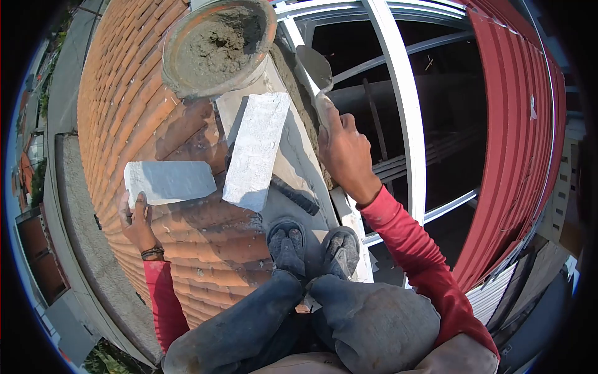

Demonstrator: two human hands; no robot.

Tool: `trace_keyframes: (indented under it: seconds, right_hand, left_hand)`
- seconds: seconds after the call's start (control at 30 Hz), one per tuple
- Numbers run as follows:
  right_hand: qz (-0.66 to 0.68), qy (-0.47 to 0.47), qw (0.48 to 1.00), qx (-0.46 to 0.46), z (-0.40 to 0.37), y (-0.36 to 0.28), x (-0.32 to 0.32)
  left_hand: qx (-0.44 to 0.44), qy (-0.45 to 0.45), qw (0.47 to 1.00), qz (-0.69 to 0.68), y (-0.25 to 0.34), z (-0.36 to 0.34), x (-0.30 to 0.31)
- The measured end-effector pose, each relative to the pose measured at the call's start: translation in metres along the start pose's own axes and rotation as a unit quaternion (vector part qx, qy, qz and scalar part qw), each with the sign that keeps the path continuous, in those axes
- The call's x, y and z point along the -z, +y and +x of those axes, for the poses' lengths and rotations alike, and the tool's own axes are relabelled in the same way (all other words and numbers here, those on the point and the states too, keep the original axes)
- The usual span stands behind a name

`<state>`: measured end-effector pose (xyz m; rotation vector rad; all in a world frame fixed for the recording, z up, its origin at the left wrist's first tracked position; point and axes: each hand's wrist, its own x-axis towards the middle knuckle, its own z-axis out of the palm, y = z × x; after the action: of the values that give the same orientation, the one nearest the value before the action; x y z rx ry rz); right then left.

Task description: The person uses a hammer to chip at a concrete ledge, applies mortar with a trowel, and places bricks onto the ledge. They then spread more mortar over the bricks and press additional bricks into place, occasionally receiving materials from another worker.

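My left hand (pixel 139 223) grips the lower left end of a pale block (pixel 171 181) over the roof tiles. A second white block (pixel 256 149) lies at a slant between my two hands, touched by neither. In my right hand (pixel 344 146) is the handle of a trowel (pixel 314 68), its blade pointing away from me beside the white metal frame. Wet grey mortar (pixel 221 50) fills much of a round tub (pixel 176 73) at the top. A dark tool-like object (pixel 295 195) lies on the ledge, partly hidden by the white block.
My sandalled feet rest on a narrow concrete ledge (pixel 316 225). Orange tiles (pixel 118 118) slope away on the left. White metal beams (pixel 398 81) cross a dark opening on the right, with red corrugated sheeting (pixel 514 143) beyond. A mortar strip (pixel 299 103) runs along the ledge edge.
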<state>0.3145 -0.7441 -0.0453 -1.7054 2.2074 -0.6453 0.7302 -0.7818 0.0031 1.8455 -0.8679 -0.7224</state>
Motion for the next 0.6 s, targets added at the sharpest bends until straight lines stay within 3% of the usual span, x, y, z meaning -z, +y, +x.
trace_keyframes:
  seconds: [0.13, 0.23, 0.3, 0.37, 0.4, 0.43, 0.53, 0.57, 0.6]
  right_hand:
    - [0.119, 0.205, 0.955, 0.178, 0.029, -0.003, 0.071]
    - [0.14, 0.191, 0.938, 0.252, 0.07, -0.037, 0.098]
    - [0.002, 0.362, 0.848, 0.388, 0.111, -0.047, 0.072]
    - [-0.37, 0.431, 0.755, 0.328, 0.125, -0.067, 0.061]
    - [-0.201, 0.344, 0.852, 0.34, 0.142, -0.068, 0.044]
    - [-0.023, 0.249, 0.909, 0.333, 0.154, -0.065, 0.033]
    - [-0.044, 0.325, 0.892, 0.312, 0.134, -0.063, 0.039]
    - [-0.063, 0.341, 0.886, 0.308, 0.123, -0.06, 0.034]
    - [-0.062, 0.334, 0.888, 0.309, 0.104, -0.061, 0.039]
  left_hand:
    - [-0.033, 0.013, 0.999, -0.014, 0.016, -0.006, 0.004]
    - [-0.101, -0.007, 0.995, -0.003, 0.025, 0.001, 0.001]
    - [-0.131, -0.022, 0.991, 0.007, 0.045, -0.002, -0.004]
    - [-0.171, -0.051, 0.983, 0.036, 0.066, -0.007, -0.002]
    - [-0.166, -0.061, 0.983, 0.045, 0.074, -0.007, 0.004]
    - [-0.195, -0.058, 0.978, 0.045, 0.081, -0.004, 0.01]
    - [-0.216, -0.041, 0.975, -0.016, 0.114, -0.004, 0.024]
    - [-0.215, -0.081, 0.972, -0.047, 0.108, 0.032, 0.061]
    - [-0.22, -0.09, 0.968, -0.085, 0.123, 0.024, 0.064]
